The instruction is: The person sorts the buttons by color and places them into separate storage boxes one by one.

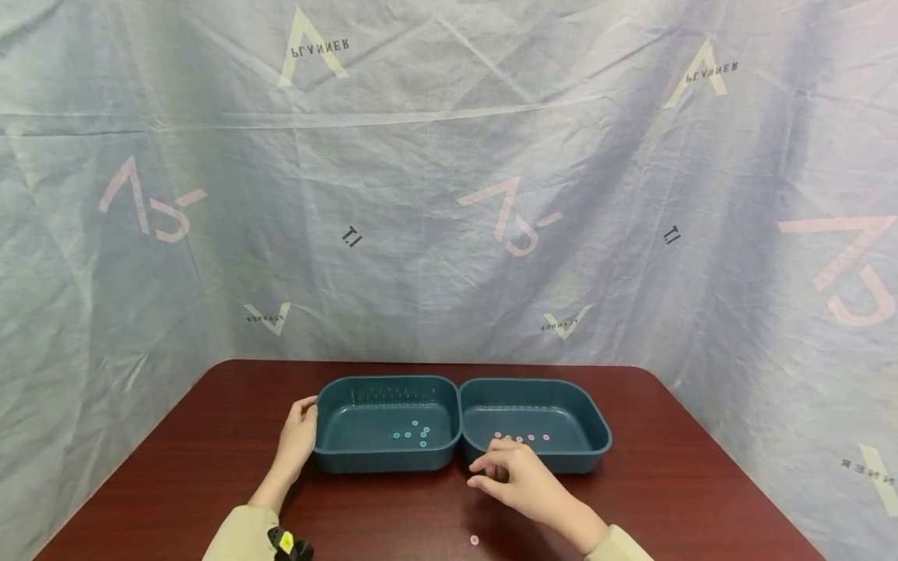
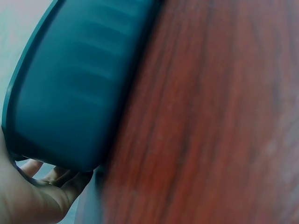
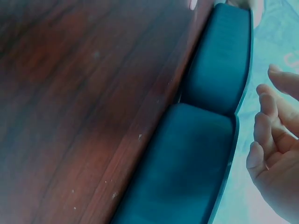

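My left hand (image 1: 299,439) holds the left end of the left blue-green tray (image 1: 386,461). In the left wrist view its fingers (image 2: 70,186) bend around the tray's outer wall, and the thumb is mostly out of frame. Small light-blue button-like discs (image 1: 423,435) lie on that tray's floor. Over the front rim of the right blue-green tray (image 1: 585,461) hovers my right hand (image 1: 522,479), its fingers loosely bent and the thumb apart, nothing visible between them. Several pink button-like discs (image 1: 531,438) lie inside this tray, partly hidden by the hand.
Both trays stand side by side, touching, on a dark red wooden table (image 1: 379,514). One pink disc (image 1: 474,540) lies on the table near the front. A grey printed cloth (image 1: 421,296) hangs behind and around the table.
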Action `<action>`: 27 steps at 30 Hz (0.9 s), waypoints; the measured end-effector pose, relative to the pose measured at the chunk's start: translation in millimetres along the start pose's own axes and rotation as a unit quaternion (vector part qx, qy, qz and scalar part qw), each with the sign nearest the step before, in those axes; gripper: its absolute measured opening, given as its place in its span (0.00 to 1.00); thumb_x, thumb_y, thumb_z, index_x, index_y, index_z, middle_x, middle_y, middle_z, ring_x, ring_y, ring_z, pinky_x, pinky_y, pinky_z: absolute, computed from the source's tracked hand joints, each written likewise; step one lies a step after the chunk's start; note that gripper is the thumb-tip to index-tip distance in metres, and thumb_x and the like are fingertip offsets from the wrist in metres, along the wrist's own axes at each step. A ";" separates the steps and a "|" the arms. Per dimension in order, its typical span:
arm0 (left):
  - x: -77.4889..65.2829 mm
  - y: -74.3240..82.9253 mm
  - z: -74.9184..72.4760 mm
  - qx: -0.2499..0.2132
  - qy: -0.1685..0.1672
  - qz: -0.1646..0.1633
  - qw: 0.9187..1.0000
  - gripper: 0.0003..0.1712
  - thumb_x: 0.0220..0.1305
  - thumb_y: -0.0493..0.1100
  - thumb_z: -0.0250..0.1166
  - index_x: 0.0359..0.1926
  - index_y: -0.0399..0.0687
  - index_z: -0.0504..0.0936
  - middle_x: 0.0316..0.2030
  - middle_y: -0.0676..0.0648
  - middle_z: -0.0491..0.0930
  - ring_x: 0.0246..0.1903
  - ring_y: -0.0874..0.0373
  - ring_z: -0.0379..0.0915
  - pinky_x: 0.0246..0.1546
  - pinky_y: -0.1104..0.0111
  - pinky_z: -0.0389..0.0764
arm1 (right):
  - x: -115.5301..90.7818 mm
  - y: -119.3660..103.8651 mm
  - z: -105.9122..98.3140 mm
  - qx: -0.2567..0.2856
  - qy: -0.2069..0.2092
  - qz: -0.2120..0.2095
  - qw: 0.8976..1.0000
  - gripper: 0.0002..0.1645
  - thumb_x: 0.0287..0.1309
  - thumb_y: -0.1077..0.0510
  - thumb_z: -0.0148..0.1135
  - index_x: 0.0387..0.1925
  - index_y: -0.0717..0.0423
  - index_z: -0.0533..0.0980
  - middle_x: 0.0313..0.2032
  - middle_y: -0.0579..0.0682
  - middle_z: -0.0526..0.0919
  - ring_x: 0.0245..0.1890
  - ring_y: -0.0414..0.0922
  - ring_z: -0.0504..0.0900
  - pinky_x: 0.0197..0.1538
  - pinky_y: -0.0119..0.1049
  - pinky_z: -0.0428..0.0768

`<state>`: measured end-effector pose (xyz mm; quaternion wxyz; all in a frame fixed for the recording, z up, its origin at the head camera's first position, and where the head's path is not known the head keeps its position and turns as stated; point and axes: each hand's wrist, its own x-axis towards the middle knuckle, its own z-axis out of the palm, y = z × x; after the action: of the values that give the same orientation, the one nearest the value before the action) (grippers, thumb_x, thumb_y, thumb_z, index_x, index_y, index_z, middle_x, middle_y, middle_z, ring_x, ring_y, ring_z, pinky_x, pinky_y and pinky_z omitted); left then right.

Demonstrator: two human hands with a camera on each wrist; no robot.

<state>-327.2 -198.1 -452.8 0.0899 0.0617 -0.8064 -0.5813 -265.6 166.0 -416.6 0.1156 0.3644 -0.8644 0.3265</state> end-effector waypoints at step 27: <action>0.1 0.8 -0.5 0.007 -0.008 0.000 1.000 0.29 0.75 0.50 0.34 0.68 0.36 0.52 0.65 0.29 0.56 0.64 0.34 0.53 0.59 0.44 0.60 | -11.6 -2.8 5.2 -0.010 -0.099 -0.052 0.994 0.06 0.54 0.53 0.67 0.34 0.49 0.84 0.24 0.34 0.74 0.25 0.28 0.69 0.29 0.19 0.71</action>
<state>-327.1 -198.3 -451.9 0.0830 0.0583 -0.8109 -0.5763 -255.2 167.6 -424.4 0.0502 0.4383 -0.8545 0.2741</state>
